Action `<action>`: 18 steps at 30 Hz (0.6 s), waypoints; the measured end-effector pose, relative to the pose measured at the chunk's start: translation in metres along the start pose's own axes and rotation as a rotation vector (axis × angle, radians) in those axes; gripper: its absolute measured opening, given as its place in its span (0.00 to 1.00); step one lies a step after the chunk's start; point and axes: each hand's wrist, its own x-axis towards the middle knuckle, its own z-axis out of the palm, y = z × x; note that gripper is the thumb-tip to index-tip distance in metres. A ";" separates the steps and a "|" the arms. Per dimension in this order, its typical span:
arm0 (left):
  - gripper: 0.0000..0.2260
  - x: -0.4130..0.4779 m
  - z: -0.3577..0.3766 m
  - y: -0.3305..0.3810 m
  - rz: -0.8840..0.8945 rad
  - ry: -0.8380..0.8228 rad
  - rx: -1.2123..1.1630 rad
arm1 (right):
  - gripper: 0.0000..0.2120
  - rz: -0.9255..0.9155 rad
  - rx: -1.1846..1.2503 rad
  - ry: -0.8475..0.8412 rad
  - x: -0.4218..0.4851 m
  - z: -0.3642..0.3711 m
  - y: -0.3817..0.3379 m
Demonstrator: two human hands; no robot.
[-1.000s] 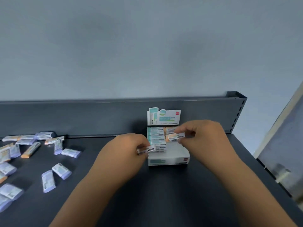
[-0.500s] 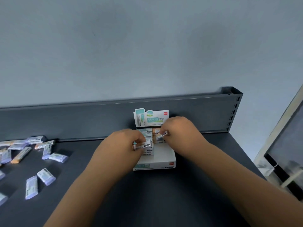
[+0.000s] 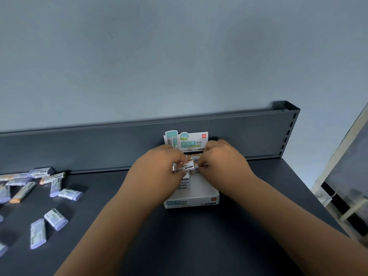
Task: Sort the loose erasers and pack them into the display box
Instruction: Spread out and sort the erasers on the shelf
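The box point(image 3: 191, 202) on the table point(image 3: 199, 246) is partly filled, and many loose erasers point(image 3: 55, 219) lie well apart at left, so I judge much is left. Over the box, the left hand point(image 3: 157, 172) pinches an eraser point(image 3: 183, 167). The right hand point(image 3: 223, 164) curls at its end, and I cannot tell what it holds.

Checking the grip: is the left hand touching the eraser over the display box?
Touching. Head view shows the left hand pinching the eraser over the display box.
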 end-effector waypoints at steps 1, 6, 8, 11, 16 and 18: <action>0.08 0.004 0.001 0.001 0.013 -0.004 0.005 | 0.08 0.009 0.024 0.000 0.000 -0.003 0.000; 0.06 0.028 0.009 0.010 0.066 -0.041 0.041 | 0.14 0.077 0.139 0.009 0.002 -0.017 0.003; 0.06 0.039 0.015 0.013 0.080 -0.075 0.071 | 0.14 0.103 0.157 0.022 0.002 -0.020 0.004; 0.06 0.052 0.024 0.015 0.090 -0.078 0.139 | 0.07 0.114 0.153 0.025 0.001 -0.018 0.006; 0.08 0.057 0.037 0.011 0.112 -0.032 0.178 | 0.05 0.103 0.114 0.018 0.000 -0.012 0.013; 0.08 0.056 0.043 0.008 0.132 -0.012 0.204 | 0.07 0.100 0.109 0.012 0.000 -0.009 0.015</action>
